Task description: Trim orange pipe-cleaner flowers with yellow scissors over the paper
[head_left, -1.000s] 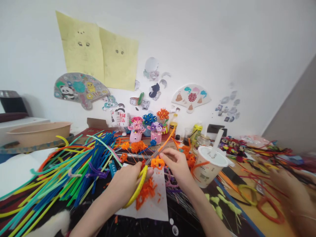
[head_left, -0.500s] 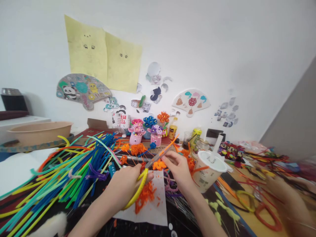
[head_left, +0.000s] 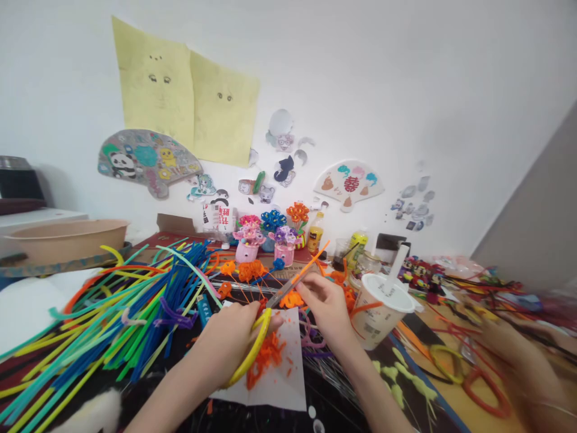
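Note:
My left hand point(head_left: 232, 343) is wrapped round the yellow handles of the scissors point(head_left: 258, 349). The metal blades point up and to the right, over a white paper point(head_left: 293, 376). In my right hand point(head_left: 322, 297), closed at the fingertips, is an orange pipe cleaner point(head_left: 311, 262) that lies along the blades. Orange fuzzy clippings point(head_left: 268, 358) lie on the paper below my hands. Orange pipe-cleaner pieces point(head_left: 252, 271) on thin stems sit just beyond the blades. Whether the blades touch the orange strand is hard to tell.
Many coloured pipe cleaners point(head_left: 135, 313) spread over the left side. A drink cup point(head_left: 383, 310) with a straw stands right of my right hand. Potted pipe-cleaner flowers point(head_left: 247, 240) and bottles point(head_left: 315, 233) line the back. Another person's hand point(head_left: 509, 343) is at the right, near red-handled scissors point(head_left: 487, 394).
The view has shifted slightly. The orange strand and the scissors stay nearly in place in my hands. The other person's hand at the right has moved a little.

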### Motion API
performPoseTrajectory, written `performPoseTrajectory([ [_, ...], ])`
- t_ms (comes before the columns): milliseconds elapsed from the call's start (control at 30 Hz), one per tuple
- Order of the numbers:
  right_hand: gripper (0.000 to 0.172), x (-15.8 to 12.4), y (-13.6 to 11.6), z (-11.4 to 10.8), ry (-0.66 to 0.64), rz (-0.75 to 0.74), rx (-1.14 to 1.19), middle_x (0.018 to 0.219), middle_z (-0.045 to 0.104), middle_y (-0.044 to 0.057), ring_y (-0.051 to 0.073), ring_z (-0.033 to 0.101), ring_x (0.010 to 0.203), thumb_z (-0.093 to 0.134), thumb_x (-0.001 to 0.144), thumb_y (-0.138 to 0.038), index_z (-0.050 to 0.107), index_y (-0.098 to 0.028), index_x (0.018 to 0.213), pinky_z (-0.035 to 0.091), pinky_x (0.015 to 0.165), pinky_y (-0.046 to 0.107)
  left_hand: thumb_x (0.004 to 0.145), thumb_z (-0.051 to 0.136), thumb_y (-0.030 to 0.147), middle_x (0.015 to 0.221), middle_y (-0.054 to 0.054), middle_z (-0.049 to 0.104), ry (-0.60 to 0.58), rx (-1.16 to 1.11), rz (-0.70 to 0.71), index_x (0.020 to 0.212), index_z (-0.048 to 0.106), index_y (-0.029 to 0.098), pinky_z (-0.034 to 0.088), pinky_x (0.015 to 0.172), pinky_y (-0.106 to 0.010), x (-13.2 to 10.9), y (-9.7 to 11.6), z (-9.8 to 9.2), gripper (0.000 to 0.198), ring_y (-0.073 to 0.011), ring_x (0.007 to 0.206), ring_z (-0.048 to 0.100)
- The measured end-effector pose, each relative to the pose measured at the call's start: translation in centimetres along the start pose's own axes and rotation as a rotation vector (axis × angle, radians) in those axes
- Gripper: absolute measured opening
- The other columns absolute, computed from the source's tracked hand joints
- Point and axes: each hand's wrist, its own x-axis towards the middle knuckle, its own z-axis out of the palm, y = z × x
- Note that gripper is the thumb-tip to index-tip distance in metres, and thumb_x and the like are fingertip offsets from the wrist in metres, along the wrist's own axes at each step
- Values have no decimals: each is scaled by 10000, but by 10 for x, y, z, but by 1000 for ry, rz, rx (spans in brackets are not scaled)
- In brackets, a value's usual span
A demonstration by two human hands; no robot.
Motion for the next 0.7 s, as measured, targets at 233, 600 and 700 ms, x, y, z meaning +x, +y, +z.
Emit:
performPoseTrajectory([
  [233,171,0,-2,1,23,-8,-32,715,664,38,173,594,647,623,766,-324,662,-161,729,477,586,257,878,216,592,778,-113,679,-29,-35,-10,778,598,195,437,638,-333,1,8,-4,559,-280,750,653],
  [600,147,-3,-4,4,-43,14,-31,715,637,40,171,578,674,604,782,-282,644,-150,730,459,637,264,884,225,576,773,-100,676,-11,-45,12,807,576,189,423,613,-311,-1,4,1,527,-254,712,648],
  [700,135,-2,-4,4,-44,17,-42,720,635,39,171,576,675,594,777,-260,616,-155,695,454,646,267,889,188,579,770,-104,673,-14,-53,23,783,579,189,429,623,-317,1,4,1,562,-257,723,650],
])
